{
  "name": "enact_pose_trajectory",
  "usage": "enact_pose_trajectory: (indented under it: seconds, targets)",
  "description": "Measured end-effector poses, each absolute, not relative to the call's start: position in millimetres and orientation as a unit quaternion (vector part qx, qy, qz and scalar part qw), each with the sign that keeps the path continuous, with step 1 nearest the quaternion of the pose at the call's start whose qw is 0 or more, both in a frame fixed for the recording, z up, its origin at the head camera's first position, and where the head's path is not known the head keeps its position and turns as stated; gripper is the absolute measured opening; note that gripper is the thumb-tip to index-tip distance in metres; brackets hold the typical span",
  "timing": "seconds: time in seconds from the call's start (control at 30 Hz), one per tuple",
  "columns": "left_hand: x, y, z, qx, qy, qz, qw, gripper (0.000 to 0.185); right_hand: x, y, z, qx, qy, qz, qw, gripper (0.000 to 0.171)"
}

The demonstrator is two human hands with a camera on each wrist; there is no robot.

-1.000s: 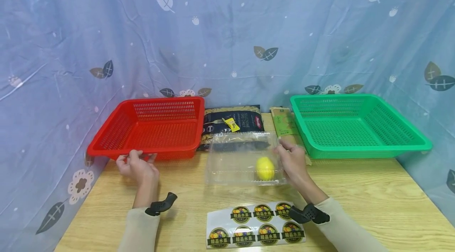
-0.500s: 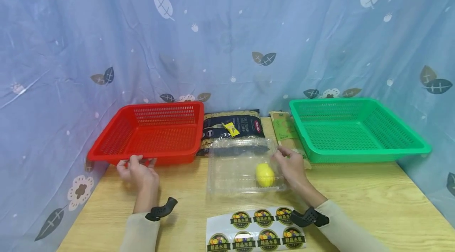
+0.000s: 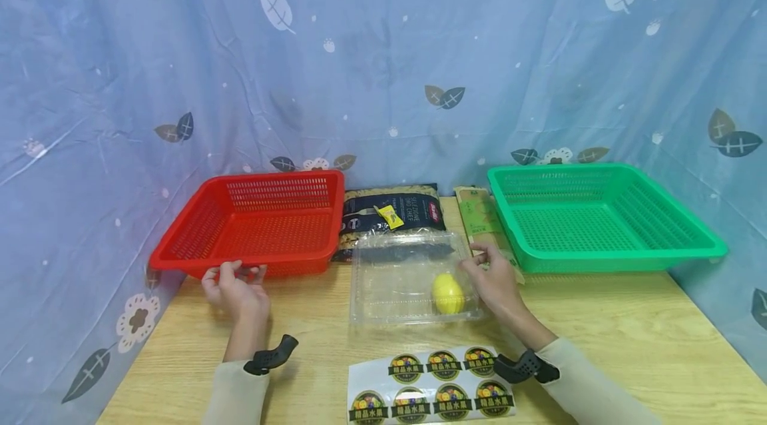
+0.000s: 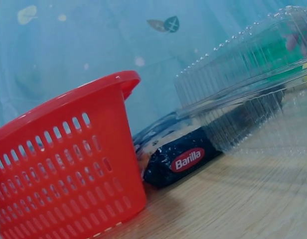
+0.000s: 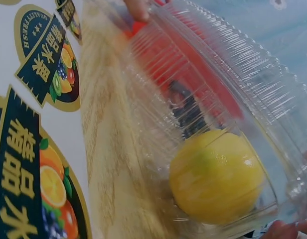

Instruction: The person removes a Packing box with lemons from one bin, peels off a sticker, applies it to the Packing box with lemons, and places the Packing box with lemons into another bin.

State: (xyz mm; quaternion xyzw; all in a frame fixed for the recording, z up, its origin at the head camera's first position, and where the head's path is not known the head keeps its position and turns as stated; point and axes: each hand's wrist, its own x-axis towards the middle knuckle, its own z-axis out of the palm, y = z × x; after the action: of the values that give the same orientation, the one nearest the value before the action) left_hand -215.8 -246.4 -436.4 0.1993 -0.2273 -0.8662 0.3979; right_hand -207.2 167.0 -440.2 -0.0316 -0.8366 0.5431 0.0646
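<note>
A clear plastic clamshell box (image 3: 395,278) stands in the middle of the table, its lid lying over the base. Inside, at the front right corner, is a yellow lemon (image 3: 448,294), seen large through the plastic in the right wrist view (image 5: 216,177). My right hand (image 3: 494,282) pinches the box's right edge with thumb and fingers. My left hand (image 3: 240,295) grips the front rim of the red basket (image 3: 272,232), fingers curled at its edge; some fingers are hidden. Nearest the camera lies a sheet of round fruit stickers (image 3: 431,385).
Behind the box lies a dark Barilla pasta bag (image 3: 413,208) with a small yellow packet (image 3: 391,216) on it. A green-and-brown packet (image 3: 482,212) leans beside the green basket (image 3: 605,254) on the right. A blue patterned curtain (image 3: 383,58) hangs behind and at both sides.
The clear box has come down slightly and toward me with my right hand, and is now still. The head view has tilted a little. My left hand stays at the red basket's rim.
</note>
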Motion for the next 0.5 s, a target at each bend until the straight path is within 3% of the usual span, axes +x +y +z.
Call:
enact_pose_trajectory:
  seconds: [0.27,0.5]
  targets:
    - [-207.1,-245.2,-433.4,0.235,-0.228,-0.867,0.375,0.01,-202.9,172.1,-430.9,-0.007,-0.876,0.476,0.08,0.059]
    - [-201.0,-238.2,-426.9,0.253,-0.242,-0.875,0.335,0.008,-192.2,174.0,-419.0,0.019,-0.882,0.449,0.141,0.054]
